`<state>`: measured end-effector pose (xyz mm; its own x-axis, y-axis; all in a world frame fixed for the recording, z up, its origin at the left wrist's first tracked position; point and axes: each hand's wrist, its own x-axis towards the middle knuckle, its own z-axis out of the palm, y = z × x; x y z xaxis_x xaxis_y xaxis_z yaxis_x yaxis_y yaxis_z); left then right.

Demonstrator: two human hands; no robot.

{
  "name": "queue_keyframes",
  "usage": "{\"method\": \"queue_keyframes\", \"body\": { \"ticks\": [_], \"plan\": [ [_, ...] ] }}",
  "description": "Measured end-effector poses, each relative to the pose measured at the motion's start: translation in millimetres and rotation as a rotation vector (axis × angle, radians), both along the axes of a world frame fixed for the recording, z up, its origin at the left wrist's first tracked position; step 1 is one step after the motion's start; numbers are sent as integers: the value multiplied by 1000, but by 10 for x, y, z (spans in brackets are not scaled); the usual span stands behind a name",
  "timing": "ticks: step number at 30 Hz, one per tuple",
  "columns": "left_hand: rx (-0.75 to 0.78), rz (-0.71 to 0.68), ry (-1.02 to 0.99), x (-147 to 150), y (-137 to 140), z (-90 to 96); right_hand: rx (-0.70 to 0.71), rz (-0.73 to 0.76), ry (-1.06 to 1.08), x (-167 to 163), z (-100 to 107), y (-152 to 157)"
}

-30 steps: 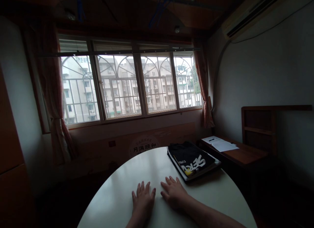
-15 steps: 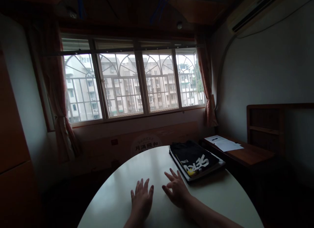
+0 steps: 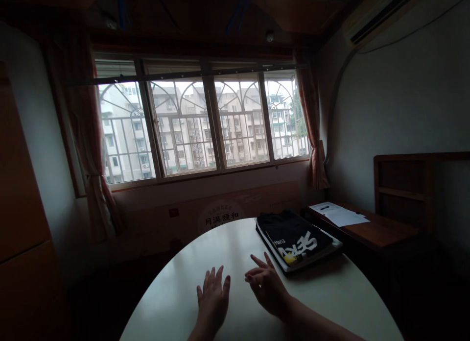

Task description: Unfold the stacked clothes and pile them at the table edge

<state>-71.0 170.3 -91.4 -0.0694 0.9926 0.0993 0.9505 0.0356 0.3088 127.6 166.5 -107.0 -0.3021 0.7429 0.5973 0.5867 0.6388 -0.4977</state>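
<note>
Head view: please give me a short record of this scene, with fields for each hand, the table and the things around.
left hand: flat on the table, fingers spread, holding nothing
right hand: raised a little above the table, fingers loosely bent, empty
table: white, rounded edge
nearest thing: folded black garment with white print, on a stack at the table's right
side desk: brown wood, white papers on it
background: barred window, pink curtains

The round table point(image 3: 323, 297) looks like smooth, slightly glossy white laminate (window light reflects off it). The folded black shirt point(image 3: 293, 235) is matt cloth, print maybe rubbery. The side desk point(image 3: 382, 231) is satin brown wood, with matt paper sheets point(image 3: 340, 214) on it.
</note>
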Motion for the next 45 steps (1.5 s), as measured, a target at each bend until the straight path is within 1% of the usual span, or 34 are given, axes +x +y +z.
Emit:
{"method": "queue_keyframes", "body": {
  "ticks": [3, 6, 13, 17, 24, 32, 36, 45],
  "plan": [
    [-9, 8, -7, 3, 4, 14, 10, 17, 95, 7, 13, -14],
    [-11, 18, -6, 8, -9, 20, 7, 23, 115, 8, 1, -16],
    [-5, 45, 17, -1, -10, 1, 18, 22, 115, -24, -15, 12],
    [10, 39, 2, -21, 31, -26, 44, 41, 121, -32, -20, 9],
    [15, 35, -4, -33, 46, -71, 46, 55, 130, -8, -33, 18],
    [35, 42, -21, -32, 42, -50, 48, 53, 135, -21, -80, 59],
    [16, 36, -16, -30, 42, -47, 40, 77, 139, -15, -75, 53],
    [6, 38, -1, -27, 44, -41, 55, 78, 137, -20, -102, 72]
  ]
}}
